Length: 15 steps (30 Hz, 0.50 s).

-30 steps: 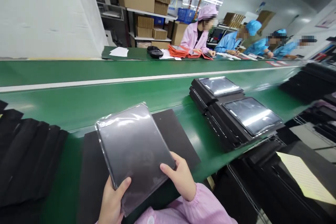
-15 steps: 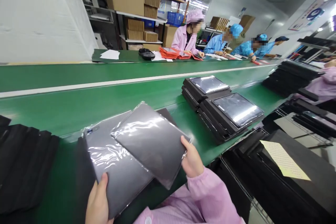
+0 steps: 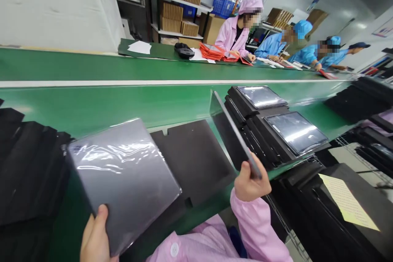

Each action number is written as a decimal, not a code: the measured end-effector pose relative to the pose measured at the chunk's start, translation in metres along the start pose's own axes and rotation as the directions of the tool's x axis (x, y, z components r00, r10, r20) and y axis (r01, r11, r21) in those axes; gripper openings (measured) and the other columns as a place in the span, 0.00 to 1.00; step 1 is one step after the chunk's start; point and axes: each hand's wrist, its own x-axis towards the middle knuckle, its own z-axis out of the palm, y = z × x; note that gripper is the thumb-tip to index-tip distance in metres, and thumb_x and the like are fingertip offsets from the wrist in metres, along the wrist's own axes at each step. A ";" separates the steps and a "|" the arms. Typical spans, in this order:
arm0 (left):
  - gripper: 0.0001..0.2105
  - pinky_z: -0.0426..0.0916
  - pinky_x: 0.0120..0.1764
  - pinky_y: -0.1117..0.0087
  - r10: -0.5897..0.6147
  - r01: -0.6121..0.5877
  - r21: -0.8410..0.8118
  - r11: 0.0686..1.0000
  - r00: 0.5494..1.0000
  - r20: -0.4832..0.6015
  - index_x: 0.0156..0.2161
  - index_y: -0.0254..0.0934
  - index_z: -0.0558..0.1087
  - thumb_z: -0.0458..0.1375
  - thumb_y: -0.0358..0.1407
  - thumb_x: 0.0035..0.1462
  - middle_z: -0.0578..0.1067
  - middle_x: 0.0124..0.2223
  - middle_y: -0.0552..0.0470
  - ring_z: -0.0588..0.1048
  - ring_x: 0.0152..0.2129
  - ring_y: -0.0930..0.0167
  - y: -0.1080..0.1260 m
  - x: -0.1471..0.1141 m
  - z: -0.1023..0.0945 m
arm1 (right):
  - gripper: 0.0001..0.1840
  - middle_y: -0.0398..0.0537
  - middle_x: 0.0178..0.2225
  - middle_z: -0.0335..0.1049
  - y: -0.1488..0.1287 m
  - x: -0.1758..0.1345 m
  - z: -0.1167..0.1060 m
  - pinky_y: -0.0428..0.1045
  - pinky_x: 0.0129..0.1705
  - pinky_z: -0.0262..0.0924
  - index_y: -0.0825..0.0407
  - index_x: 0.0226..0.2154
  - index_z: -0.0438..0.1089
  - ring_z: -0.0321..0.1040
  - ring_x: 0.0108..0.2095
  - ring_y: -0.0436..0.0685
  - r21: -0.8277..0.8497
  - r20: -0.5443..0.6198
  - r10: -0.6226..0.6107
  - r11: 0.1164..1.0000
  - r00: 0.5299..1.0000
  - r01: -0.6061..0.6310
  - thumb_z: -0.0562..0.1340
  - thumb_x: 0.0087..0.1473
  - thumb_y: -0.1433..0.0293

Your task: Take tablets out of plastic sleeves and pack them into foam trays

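Note:
My left hand (image 3: 96, 235) grips the lower left edge of a grey tablet in clear film (image 3: 123, 176), its back turned up and the thumb lying on top. Another thin tablet (image 3: 231, 131) stands nearly on edge in my right hand (image 3: 252, 178), which is closed around its lower end. Between the two lies a flat black foam sheet (image 3: 195, 159) with notched edges on the green bench. Just right of the raised tablet are two stacks of black foam trays, topped by a film-covered tablet (image 3: 296, 131) and a farther tablet (image 3: 260, 96).
Black foam pieces (image 3: 27, 172) are piled at the left. A yellow written note (image 3: 348, 200) lies on a black stack on the wire cart at right. Across the green conveyor (image 3: 92, 106), several co-workers sit near orange-red packets (image 3: 211, 52).
The two tablets have come apart: my right hand has swung its tablet right and tipped it on edge. The left tablet has shifted slightly left. More of the foam sheet shows.

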 end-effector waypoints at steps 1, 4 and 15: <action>0.22 0.75 0.39 0.66 -0.048 0.048 -0.003 0.999 0.999 -0.014 0.45 0.43 0.75 0.69 0.44 0.44 0.77 0.33 0.55 0.76 0.28 0.67 0.000 -0.006 0.007 | 0.11 0.57 0.38 0.79 0.005 -0.006 -0.001 0.60 0.40 0.74 0.54 0.42 0.76 0.78 0.39 0.67 0.002 0.063 -0.075 0.997 0.995 0.075 0.65 0.55 0.70; 0.19 0.74 0.41 0.68 -0.126 0.123 -0.063 0.990 0.991 -0.053 0.44 0.44 0.76 0.68 0.45 0.46 0.76 0.34 0.57 0.75 0.28 0.70 0.000 -0.016 0.024 | 0.16 0.52 0.42 0.79 0.025 -0.019 -0.008 0.61 0.42 0.75 0.48 0.45 0.75 0.77 0.42 0.66 0.098 0.297 -0.316 0.949 0.901 0.301 0.65 0.53 0.74; 0.10 0.72 0.27 0.76 -0.218 0.208 -0.223 0.953 0.976 -0.020 0.38 0.42 0.75 0.62 0.45 0.56 0.78 0.32 0.57 0.76 0.25 0.72 -0.004 -0.020 0.054 | 0.17 0.50 0.42 0.79 0.078 -0.031 -0.034 0.62 0.47 0.74 0.45 0.44 0.75 0.74 0.48 0.66 0.145 0.538 -0.462 0.875 0.705 0.463 0.64 0.52 0.75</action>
